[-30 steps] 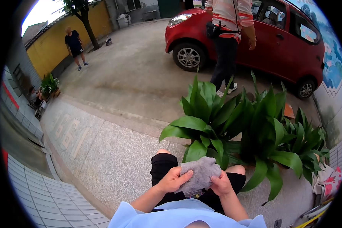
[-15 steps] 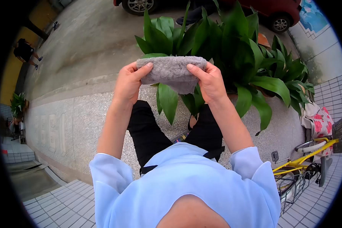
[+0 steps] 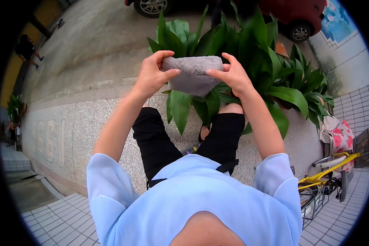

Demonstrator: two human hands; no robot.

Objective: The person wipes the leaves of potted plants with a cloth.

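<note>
A grey, fuzzy cloth [image 3: 192, 76], folded over on itself, is stretched between my two hands in front of the plants. My left hand [image 3: 153, 74] pinches its left end, thumb on the near face and fingers behind the upper edge. At the right end, my right hand [image 3: 233, 76] grips it likewise, with the thumb on the near side and the index finger raised by the top corner. The cloth's lower part hangs down in a flap. Fingers behind the cloth are partly hidden.
Broad-leaved green plants [image 3: 258, 53] stand just beyond the cloth. A yellow bicycle [image 3: 332, 168] and a floral bag [image 3: 338, 133] are at the right. Farther off are a red car [image 3: 291, 14] and a person in dark clothes [image 3: 26, 49]. Speckled paving [image 3: 90, 123] lies below.
The cloth's hanging flap has become wider and squarer, and its ends are closer together. My hands have shifted their hold, with the index fingers now lifted higher along the edge.
</note>
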